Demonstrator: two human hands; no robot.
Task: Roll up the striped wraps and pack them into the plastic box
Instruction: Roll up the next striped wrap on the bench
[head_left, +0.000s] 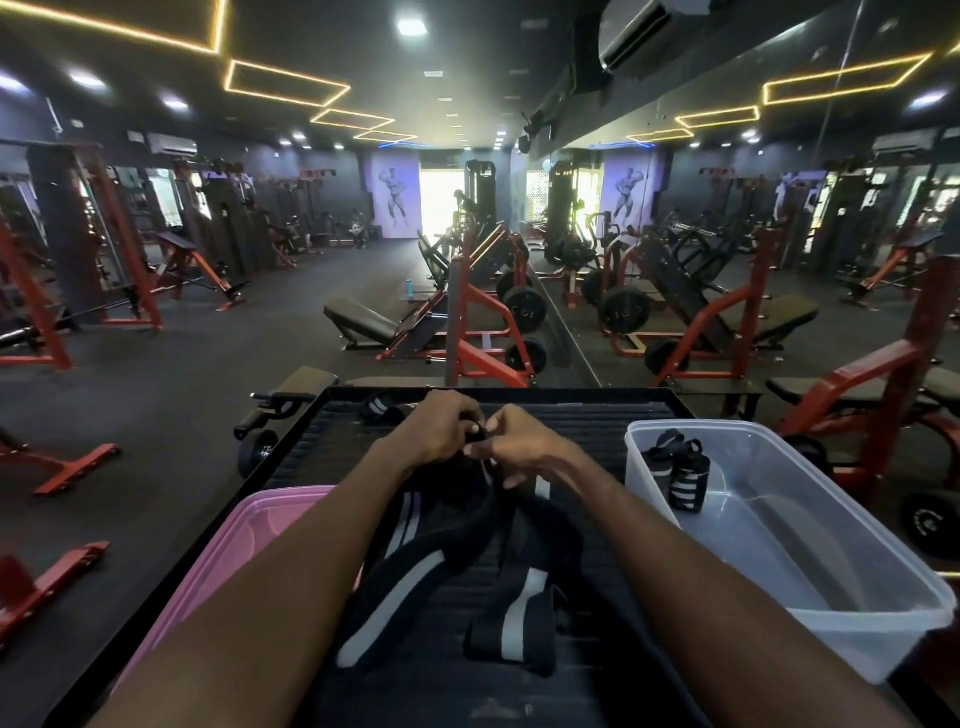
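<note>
Black ribbed counter (597, 415) carries all; clear plastic box (810, 561) at its right edge holds rolled wraps (680, 473). Unrolled striped wrap (410, 577) trails from both hands toward the near edge, left hand (441, 428) and right hand (514, 441) pinching its far end

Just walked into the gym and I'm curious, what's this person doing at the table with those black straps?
A person is rolling up a striped wrap: the left hand and right hand both pinch one end of a black-and-white wrap whose loose length trails across the dark table. Two rolled wraps already stand in the clear plastic box on the right. Another wrap lies at the far edge, and a pink lid sits on the left.
</note>
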